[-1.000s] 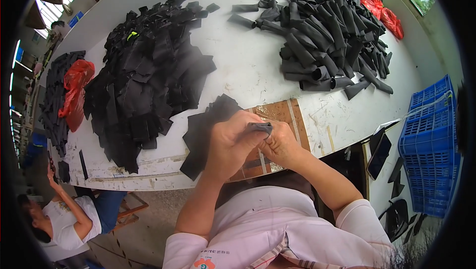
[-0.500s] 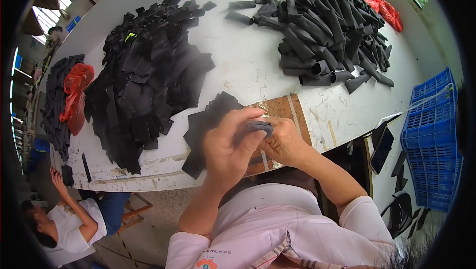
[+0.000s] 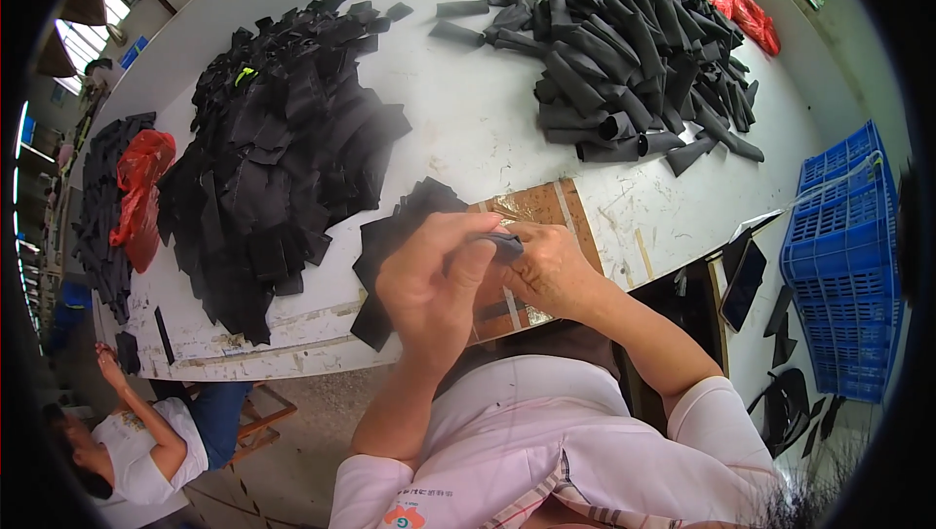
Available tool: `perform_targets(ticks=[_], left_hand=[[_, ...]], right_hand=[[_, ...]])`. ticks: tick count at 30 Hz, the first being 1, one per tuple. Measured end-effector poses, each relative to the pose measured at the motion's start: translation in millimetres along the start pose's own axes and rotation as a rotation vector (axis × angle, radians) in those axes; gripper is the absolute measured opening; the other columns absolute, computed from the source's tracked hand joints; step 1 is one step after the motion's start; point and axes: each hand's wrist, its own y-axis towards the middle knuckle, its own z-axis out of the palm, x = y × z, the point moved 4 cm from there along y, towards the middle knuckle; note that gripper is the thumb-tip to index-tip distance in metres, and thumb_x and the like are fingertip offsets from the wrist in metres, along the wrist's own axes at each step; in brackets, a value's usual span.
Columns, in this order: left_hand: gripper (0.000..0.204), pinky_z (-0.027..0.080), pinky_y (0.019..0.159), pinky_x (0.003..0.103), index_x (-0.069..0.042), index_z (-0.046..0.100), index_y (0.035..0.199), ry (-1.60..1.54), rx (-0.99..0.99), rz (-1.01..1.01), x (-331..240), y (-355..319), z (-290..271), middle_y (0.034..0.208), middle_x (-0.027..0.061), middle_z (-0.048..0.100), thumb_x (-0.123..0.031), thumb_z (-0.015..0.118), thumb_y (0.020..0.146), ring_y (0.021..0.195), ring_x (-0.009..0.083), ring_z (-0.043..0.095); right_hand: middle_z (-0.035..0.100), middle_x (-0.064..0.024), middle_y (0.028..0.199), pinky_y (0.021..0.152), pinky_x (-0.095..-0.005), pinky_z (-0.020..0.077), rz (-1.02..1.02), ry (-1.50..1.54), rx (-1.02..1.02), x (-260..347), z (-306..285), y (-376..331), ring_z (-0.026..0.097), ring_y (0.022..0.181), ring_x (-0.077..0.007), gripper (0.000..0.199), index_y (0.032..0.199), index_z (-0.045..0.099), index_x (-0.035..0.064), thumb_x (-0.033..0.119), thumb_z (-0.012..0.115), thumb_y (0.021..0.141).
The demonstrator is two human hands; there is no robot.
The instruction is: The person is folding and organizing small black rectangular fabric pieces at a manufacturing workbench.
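My left hand [image 3: 434,285] and my right hand [image 3: 548,268] meet over the near edge of the white table [image 3: 478,129]. Together they pinch a small dark grey piece of fabric [image 3: 504,244], rolled or folded between the fingertips. Just under and left of my hands lies a small stack of flat black fabric pieces [image 3: 395,236]. Beneath my right hand sits a brown board [image 3: 546,205] on the table's edge.
A big heap of flat black pieces [image 3: 273,158] covers the table's left. A pile of rolled black tubes [image 3: 634,41] fills the far right, with red bags [image 3: 746,12] behind. A blue crate [image 3: 843,256] stands right. Another person [image 3: 146,441] crouches lower left beside a red bag [image 3: 136,188].
My hands stay together on the small dark piece, shifting slightly right and working it between the fingers. The person at lower left has barely moved.
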Motion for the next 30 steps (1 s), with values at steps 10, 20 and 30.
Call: perform_targets(ticks=[10,20,30], left_hand=[[0.02,0.043,0.076,0.034,0.0,0.058,0.089,-0.656,-0.092,-0.188,19,-2,-21,0.084,0.0114,0.059,-0.019,0.054,0.084,0.08,0.0224,0.053],[0.007,0.04,0.069,0.02,0.003,0.06,0.08,-0.289,-0.11,-0.101,3,9,-32,0.078,0.0088,0.061,-0.003,0.056,0.079,0.071,0.01,0.052],[0.006,0.042,0.066,0.021,0.001,0.059,0.082,0.017,-0.188,-0.257,33,-12,-45,0.079,0.004,0.061,-0.002,0.055,0.079,0.07,0.0079,0.053]], right_hand=[[0.051,-0.006,0.064,0.049,-0.0357,0.0415,-0.03,-0.073,0.057,4,-2,12,0.055,0.063,-0.025,0.025,0.064,0.048,0.0056,0.021,0.067,0.067],[0.052,-0.0073,0.063,0.05,-0.0351,0.0424,-0.01,-0.115,0.028,18,-17,12,0.055,0.06,-0.0264,0.033,0.065,0.048,0.0052,0.028,0.071,0.062],[0.05,-0.0086,0.058,0.046,-0.0333,0.0403,-0.035,0.152,0.053,11,-26,26,0.052,0.054,-0.0251,0.018,0.068,0.053,0.0024,0.017,0.064,0.072]])
